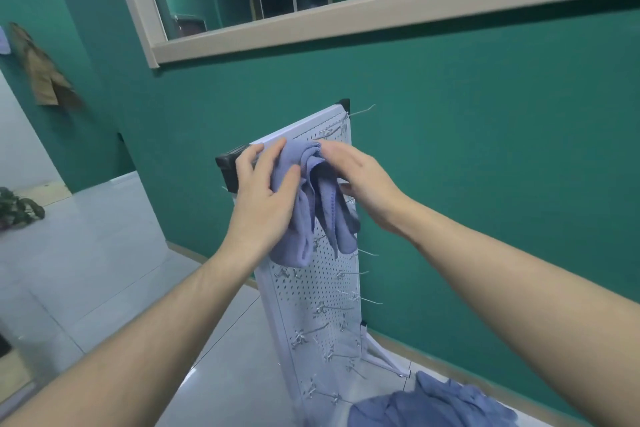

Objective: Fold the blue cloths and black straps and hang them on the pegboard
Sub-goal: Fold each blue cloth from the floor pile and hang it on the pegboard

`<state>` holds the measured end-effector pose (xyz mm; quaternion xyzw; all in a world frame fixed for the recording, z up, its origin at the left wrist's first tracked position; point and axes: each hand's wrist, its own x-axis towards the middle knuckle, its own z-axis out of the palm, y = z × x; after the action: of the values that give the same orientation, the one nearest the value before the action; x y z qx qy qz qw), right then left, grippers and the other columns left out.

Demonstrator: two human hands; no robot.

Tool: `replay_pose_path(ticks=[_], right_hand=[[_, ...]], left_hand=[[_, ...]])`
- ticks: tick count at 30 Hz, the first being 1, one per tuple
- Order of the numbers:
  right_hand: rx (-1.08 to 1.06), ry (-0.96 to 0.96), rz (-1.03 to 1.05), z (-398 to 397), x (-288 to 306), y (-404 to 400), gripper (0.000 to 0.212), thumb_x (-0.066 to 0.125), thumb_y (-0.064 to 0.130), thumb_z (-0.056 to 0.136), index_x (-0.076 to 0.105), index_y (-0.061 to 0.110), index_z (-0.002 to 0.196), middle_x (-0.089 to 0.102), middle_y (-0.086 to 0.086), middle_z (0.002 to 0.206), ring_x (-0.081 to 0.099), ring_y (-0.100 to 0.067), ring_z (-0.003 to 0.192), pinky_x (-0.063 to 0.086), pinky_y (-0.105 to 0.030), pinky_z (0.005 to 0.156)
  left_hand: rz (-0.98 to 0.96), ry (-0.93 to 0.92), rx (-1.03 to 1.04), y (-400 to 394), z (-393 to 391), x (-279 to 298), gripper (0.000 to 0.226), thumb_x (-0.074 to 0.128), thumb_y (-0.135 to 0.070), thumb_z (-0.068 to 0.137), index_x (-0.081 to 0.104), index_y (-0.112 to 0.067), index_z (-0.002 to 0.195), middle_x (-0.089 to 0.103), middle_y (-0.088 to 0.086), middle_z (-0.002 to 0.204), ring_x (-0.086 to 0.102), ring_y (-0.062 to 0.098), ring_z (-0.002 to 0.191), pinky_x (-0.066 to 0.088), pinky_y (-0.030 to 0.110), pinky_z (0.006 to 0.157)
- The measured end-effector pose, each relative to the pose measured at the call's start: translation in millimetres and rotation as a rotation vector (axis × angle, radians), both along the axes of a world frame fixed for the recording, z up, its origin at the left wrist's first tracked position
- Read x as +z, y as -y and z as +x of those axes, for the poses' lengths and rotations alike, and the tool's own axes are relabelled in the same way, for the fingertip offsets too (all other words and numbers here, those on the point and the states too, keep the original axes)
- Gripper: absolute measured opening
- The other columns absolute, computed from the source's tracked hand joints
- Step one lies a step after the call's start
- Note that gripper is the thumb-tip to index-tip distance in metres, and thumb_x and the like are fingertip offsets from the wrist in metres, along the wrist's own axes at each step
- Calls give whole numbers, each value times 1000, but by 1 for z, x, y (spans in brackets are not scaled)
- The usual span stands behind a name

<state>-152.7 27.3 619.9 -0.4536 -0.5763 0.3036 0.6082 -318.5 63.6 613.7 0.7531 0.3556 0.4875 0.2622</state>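
A folded blue cloth (313, 204) hangs in folds against the upper part of the white pegboard (311, 295), which stands upright on the floor and carries several metal hooks. My left hand (265, 191) grips the cloth's left side, thumb on its front. The cloth's top right is held by my right hand (360, 180), fingers curled over the bunched edge. More blue cloths (429, 406) lie in a heap at the bottom right near the board's foot. No black strap is visible.
A teal wall (485, 149) with a framed window (346, 24) stands right behind the pegboard. Pale floor tiles (104, 253) spread to the left. A brown garment (45, 73) hangs on the far left wall, and a plant (17, 208) sits below it.
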Motion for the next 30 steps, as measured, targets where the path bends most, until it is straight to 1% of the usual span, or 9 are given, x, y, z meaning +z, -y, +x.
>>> replay_pose_path(ticks=[4, 8, 12, 17, 20, 23, 26, 28, 30], right_hand=[[-47, 80, 136, 0, -2, 2, 25, 66, 10, 95, 70, 24, 116, 75, 15, 107, 68, -2, 96, 52, -19, 90], [-152, 79, 200, -7, 14, -2, 21, 65, 10, 95, 74, 23, 109, 76, 16, 100, 68, 0, 93, 54, -21, 89], [-199, 119, 151, -16, 30, -3, 19, 61, 21, 99, 74, 19, 112, 75, 10, 106, 67, 1, 96, 52, -17, 90], [-273, 295, -110, -18, 28, -7, 45, 42, 43, 105, 73, 11, 104, 74, -8, 108, 62, -11, 89, 48, -31, 96], [-167, 180, -170, -19, 20, 2, 48, 38, 52, 105, 73, 20, 107, 75, 5, 106, 68, -7, 98, 52, -28, 91], [-46, 114, -190, -21, 11, 11, 44, 44, 56, 101, 70, 22, 111, 76, 2, 108, 71, -13, 93, 59, -37, 87], [-61, 236, -213, -19, -3, 22, 35, 57, 59, 93, 69, 26, 95, 71, -5, 98, 68, -21, 91, 55, -57, 93], [-38, 277, -245, -15, -15, 33, 31, 58, 56, 94, 65, 27, 87, 64, -6, 91, 63, -17, 83, 58, -52, 91], [-24, 308, -322, -9, -25, 47, 33, 55, 56, 96, 67, 25, 100, 66, -10, 102, 67, -19, 87, 60, -46, 89]], left_hand=[[249, -234, 222, 1, -2, -6, 57, 61, -34, 94, 44, -29, 148, 28, -2, 153, 24, 16, 141, 23, 33, 118], [413, -222, 218, 5, -2, 2, 52, 63, -28, 92, 52, -24, 142, 42, -2, 138, 36, 18, 128, 29, 32, 110], [379, -135, 99, -4, -4, 12, 44, 57, -22, 95, 53, -22, 140, 52, -6, 137, 43, 13, 129, 31, 27, 111], [318, -213, 138, 0, -5, -2, 44, 48, -23, 103, 49, -15, 147, 42, 0, 153, 33, 20, 138, 15, 16, 110], [287, -229, 107, -2, -6, -14, 49, 43, -24, 104, 40, -15, 153, 33, 0, 152, 37, 22, 135, 22, 23, 116], [226, -217, 28, 0, -7, -25, 63, 43, -31, 97, 28, -18, 157, 26, -9, 145, 43, 24, 134, 37, 43, 116], [167, -261, -21, 13, -9, -41, 70, 52, -24, 99, 18, -18, 160, 24, -6, 146, 33, 17, 140, 34, 40, 118], [149, -350, -46, 26, -11, -56, 75, 55, -24, 98, 15, -19, 161, 22, -8, 149, 32, 12, 140, 33, 33, 117], [120, -429, -90, 39, -12, -70, 76, 57, -25, 97, 15, -19, 161, 19, -13, 151, 32, 6, 138, 35, 28, 113]])
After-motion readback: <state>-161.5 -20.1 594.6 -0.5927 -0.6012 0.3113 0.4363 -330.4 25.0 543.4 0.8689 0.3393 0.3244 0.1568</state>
